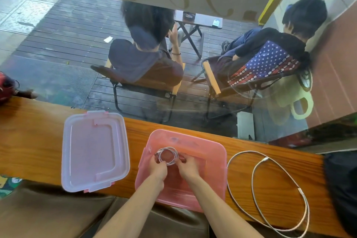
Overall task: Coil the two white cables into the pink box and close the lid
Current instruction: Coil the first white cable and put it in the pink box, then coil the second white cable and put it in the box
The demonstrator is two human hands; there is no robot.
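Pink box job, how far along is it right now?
Done: nothing finished yet. In hand: left hand and right hand hold the first coiled cable inside the pink box. Left: the second cable lies loose on the counter, and the lid sits off.

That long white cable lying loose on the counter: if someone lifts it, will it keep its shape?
Probably not. The loose white cable lies in thin, sagging loops on the wooden counter, so it likely droops when lifted. It looks light, and may spring open unless held.

I can see two white cables: one coiled cable (167,155) and one loose cable (270,189). There is one pink box (212,160), one lid (94,150), and two hands: left hand (157,166), right hand (188,166).
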